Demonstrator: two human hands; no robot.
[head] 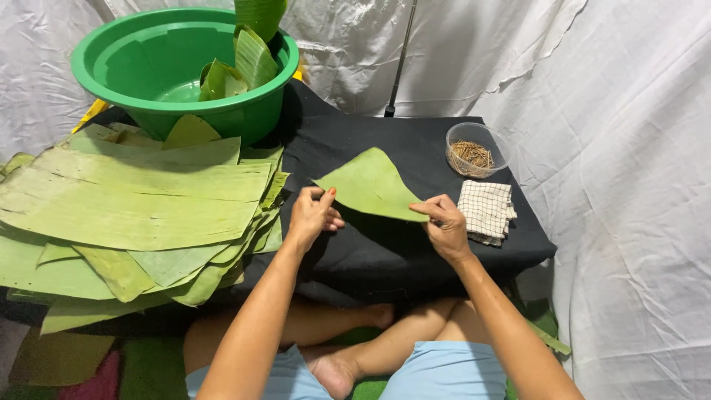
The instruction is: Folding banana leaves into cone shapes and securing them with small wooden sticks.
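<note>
Fingertips of both my hands pinch one cut piece of banana leaf [372,185] and hold it just above the black cloth-covered table [415,252], near its front edge. My left hand [311,216] clamps the leaf's left corner between thumb and fingers; my right hand [446,224] grips its lower right corner the same way. A stack of large leaves [133,200] lies over the table's left edge, with a green basin [148,74] at the back left corner. A clear cup of small sticks [474,150] and a checked cloth [486,210] sit by the right edge. I judge the leaf could split along its grain if my hands pull apart too hard, or slip if either pinch loosens.
</note>
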